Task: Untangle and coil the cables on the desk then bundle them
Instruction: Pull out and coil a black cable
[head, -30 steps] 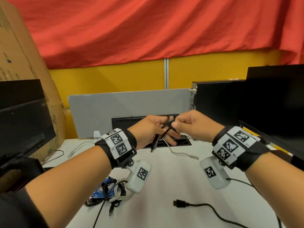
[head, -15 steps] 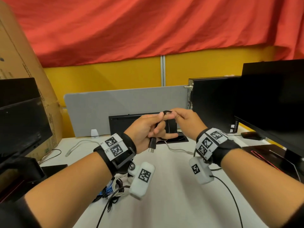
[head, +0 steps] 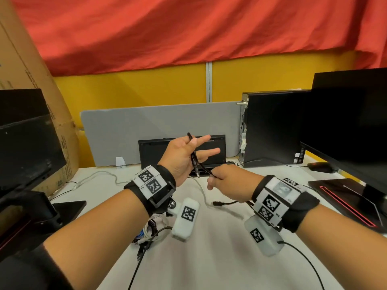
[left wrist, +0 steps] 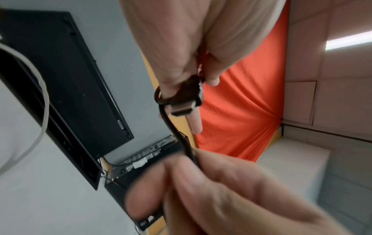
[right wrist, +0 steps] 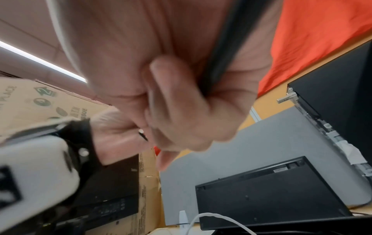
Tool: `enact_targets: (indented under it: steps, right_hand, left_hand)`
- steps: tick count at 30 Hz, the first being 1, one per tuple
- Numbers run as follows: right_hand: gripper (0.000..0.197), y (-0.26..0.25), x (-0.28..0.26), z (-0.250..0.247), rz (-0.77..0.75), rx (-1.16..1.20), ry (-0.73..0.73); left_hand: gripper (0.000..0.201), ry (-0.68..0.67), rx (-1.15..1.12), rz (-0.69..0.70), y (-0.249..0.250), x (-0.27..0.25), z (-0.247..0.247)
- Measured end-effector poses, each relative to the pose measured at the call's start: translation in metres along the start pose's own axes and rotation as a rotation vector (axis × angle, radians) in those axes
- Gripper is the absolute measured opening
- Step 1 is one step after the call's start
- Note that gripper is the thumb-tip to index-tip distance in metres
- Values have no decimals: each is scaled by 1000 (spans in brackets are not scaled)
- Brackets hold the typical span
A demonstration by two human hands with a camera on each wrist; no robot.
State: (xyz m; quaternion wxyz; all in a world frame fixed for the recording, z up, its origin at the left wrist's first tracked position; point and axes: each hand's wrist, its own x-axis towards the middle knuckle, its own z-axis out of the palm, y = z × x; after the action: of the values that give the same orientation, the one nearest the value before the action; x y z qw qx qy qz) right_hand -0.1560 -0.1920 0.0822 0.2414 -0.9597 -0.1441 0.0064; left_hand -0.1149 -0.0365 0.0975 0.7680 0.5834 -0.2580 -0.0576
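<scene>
Above desk (head: 209, 258), hands-held black cable (head: 194, 162)

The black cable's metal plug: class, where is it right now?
In the head view the plug hangs below the left hand, above the desk, just left of the right hand pinching the same black cable.

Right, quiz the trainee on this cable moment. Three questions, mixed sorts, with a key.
1. True or false: the black cable lies loose on the desk, with neither hand touching it.
2. The left hand holds the cable raised, with the plug hanging at the palm. What pinches the cable lower down? A) the same hand B) the right hand C) nothing
3. What colour is the cable lying on the desk under the hands?

Key
1. False: both hands hold it in the air.
2. B
3. White: the white cable.
</scene>
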Motion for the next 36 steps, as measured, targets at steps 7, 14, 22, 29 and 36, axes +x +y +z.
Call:
enact_targets:
  steps: [7, 14, 22, 29, 36]
  right_hand:
    - [26, -14, -6, -21, -105, -149, 13]
    - [11, -16, -11, -58, -188, -143, 229]
    - [16, 30, 11, -81, -200, -49, 555]
    - [20, 46, 19, -59, -65, 52, 491]
    - [25, 25, 8, -10, -67, -21, 182]
  left_hand:
    - [24, 9, 551, -23, -3, 2, 2]
    - [40, -127, 783, -112, -4, -7, -2]
    - [59, -181, 388, -285, -2, -12, -5]
    - [45, -243, 40, -215, 8, -16, 9]
    - [38, -198, -235, -130, 11, -11, 9]
